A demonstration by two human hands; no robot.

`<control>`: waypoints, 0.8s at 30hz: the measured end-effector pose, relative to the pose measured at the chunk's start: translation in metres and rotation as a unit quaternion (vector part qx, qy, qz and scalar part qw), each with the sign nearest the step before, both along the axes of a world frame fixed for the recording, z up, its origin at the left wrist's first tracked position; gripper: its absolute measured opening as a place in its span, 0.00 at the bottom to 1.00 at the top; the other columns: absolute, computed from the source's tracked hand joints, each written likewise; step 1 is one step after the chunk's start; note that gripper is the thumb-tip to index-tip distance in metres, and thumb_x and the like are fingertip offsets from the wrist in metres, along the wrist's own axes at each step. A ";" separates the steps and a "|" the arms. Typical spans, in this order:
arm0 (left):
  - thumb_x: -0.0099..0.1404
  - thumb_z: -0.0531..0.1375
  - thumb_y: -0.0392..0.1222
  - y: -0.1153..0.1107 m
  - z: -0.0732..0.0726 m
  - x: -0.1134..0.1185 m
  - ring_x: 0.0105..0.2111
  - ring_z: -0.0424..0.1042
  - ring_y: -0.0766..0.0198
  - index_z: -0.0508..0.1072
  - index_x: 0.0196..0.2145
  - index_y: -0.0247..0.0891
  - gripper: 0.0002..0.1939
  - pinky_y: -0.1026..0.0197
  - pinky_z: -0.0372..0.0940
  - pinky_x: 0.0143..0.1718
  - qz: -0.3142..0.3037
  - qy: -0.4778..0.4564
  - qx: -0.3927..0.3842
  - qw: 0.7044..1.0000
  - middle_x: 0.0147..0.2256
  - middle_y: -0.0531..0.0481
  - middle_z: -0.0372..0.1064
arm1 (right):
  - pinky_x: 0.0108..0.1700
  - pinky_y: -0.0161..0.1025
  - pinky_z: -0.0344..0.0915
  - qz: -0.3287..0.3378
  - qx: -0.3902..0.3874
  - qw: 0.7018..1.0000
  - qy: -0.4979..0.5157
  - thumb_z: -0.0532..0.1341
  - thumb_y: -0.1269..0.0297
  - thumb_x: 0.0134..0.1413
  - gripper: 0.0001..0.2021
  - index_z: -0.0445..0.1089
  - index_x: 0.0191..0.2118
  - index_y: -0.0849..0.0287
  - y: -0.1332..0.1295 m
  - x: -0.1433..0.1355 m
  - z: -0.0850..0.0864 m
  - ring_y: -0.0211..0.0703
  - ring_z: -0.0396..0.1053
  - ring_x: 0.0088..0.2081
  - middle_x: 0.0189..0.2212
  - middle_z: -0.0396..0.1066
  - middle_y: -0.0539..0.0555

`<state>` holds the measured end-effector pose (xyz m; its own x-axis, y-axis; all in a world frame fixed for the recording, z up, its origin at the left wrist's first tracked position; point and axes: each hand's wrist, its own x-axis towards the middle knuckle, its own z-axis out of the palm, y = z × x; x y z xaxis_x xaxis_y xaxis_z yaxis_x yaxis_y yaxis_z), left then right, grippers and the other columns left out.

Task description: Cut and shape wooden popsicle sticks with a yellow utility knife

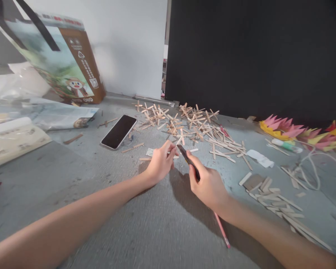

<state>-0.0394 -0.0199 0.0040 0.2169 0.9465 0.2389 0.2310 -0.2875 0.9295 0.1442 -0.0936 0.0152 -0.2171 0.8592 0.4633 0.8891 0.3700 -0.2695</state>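
Note:
My right hand is wrapped round the black handle of a utility knife, its front end pointing up and left. Close to that end, the fingertips of my left hand are pinched together on a thin pale craft stick. The knife tip and the stick meet or nearly meet; I cannot tell whether they touch. Beneath my right wrist a pink pencil lies on the grey table. Just beyond both hands spreads a pile of crossed craft sticks.
A white-edged phone lies left of the pile. Further left are a printed carrier bag and plastic packaging. To the right are more loose sticks, a white cable, a glue stick and a pink-and-yellow paper crown.

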 end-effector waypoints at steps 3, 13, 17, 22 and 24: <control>0.75 0.54 0.51 -0.001 0.001 0.001 0.16 0.70 0.68 0.67 0.36 0.41 0.13 0.67 0.60 0.18 -0.012 -0.018 -0.019 1.000 0.30 0.52 0.76 | 0.21 0.37 0.51 -0.001 -0.027 1.000 0.003 0.52 0.66 0.69 0.25 0.65 0.68 0.61 0.001 -0.001 0.004 0.41 0.66 0.16 0.19 0.73 0.51; 0.75 0.52 0.42 0.001 0.004 0.000 0.21 0.70 0.69 0.65 0.36 0.40 0.08 0.66 0.63 0.27 0.009 0.014 0.027 0.999 0.26 0.55 0.71 | 0.22 0.35 0.54 0.023 -0.074 0.995 0.057 0.53 0.66 0.69 0.23 0.65 0.66 0.58 -0.002 0.001 0.020 0.37 0.64 0.15 0.23 0.77 0.51; 0.76 0.50 0.43 0.001 0.005 0.000 0.20 0.67 0.70 0.63 0.37 0.41 0.09 0.66 0.62 0.27 0.018 0.003 0.031 0.999 0.28 0.55 0.71 | 0.23 0.36 0.57 0.018 -0.045 0.998 0.038 0.52 0.65 0.70 0.24 0.64 0.68 0.60 -0.002 -0.001 0.018 0.40 0.70 0.19 0.27 0.79 0.55; 0.76 0.48 0.40 0.005 -0.003 0.001 0.25 0.64 0.68 0.60 0.37 0.41 0.07 0.65 0.58 0.30 0.043 0.045 0.092 0.994 0.27 0.56 0.64 | 0.26 0.38 0.65 0.015 -0.019 0.999 0.024 0.51 0.65 0.70 0.24 0.64 0.69 0.59 -0.002 -0.002 0.015 0.43 0.75 0.24 0.37 0.82 0.60; 0.77 0.47 0.41 0.006 -0.005 0.002 0.25 0.63 0.68 0.59 0.39 0.41 0.06 0.65 0.57 0.30 0.035 0.049 0.094 0.994 0.27 0.56 0.63 | 0.26 0.38 0.66 0.014 -0.016 0.999 0.026 0.51 0.65 0.71 0.25 0.64 0.69 0.59 -0.002 -0.002 0.015 0.44 0.76 0.24 0.37 0.83 0.59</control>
<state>-0.0371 -0.0135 -0.0013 0.1839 0.9007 0.3936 0.3436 -0.4341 0.8328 0.1427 -0.0955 0.0298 -0.2176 0.8673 0.4478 0.8631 0.3851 -0.3266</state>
